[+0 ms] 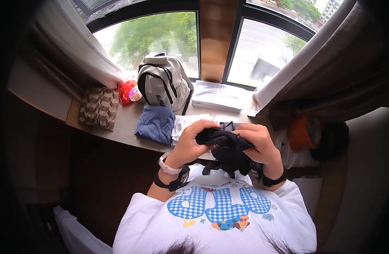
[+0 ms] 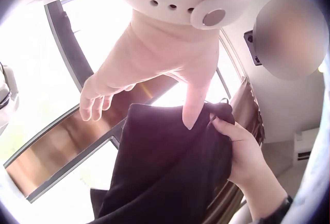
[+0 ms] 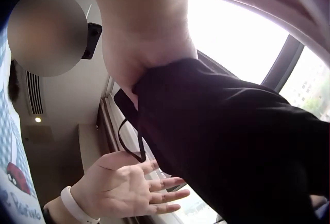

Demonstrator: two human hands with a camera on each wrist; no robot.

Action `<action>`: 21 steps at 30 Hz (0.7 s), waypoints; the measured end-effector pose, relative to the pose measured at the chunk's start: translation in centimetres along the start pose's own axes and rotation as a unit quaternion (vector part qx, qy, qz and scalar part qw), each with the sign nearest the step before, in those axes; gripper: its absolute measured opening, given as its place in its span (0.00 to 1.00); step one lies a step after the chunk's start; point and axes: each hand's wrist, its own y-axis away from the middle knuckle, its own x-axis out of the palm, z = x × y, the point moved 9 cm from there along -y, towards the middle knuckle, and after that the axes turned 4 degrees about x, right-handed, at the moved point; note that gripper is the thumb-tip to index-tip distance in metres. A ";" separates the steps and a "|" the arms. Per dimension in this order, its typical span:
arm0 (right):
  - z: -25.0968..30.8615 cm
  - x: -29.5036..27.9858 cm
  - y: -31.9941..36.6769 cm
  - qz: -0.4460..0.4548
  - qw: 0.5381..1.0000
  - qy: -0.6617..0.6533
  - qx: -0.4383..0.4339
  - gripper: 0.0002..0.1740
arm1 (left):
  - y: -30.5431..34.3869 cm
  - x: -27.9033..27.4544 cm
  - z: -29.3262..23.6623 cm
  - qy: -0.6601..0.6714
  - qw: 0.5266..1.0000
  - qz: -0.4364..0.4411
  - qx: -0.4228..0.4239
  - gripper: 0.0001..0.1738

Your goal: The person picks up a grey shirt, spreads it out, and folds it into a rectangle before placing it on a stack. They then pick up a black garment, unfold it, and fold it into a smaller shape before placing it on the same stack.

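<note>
In the frame's centre, the right hand (image 1: 262, 142) grips the black cloth (image 1: 232, 158), which seems light, soft and best held by its edge (image 2: 157, 107), while the left hand (image 1: 193, 137) has extended fingers.

Limp black cloth (image 3: 221, 126) in loose folds

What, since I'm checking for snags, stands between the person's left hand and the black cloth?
Nothing visible does. In the left wrist view, the left hand has its thumb over the black cloth, with no other object between them; whether they touch is unclear. The right hand grips the same cloth.
</note>
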 end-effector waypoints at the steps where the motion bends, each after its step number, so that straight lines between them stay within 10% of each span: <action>1: 0.3 -0.4 -0.1 -0.008 1.000 -0.002 -0.004 0.15 | 0.5 -0.3 0.6 0.027 0.999 -0.002 -0.041 0.23; 6: -0.4 -1.9 0.0 -0.071 0.997 0.012 0.022 0.17 | 2.2 -4.2 -0.1 0.115 0.984 -0.132 -0.039 0.13; 21: -2.3 -0.5 -1.2 -0.080 0.986 -0.135 0.060 0.10 | 1.8 -6.5 -5.6 -0.032 0.993 -0.094 0.056 0.14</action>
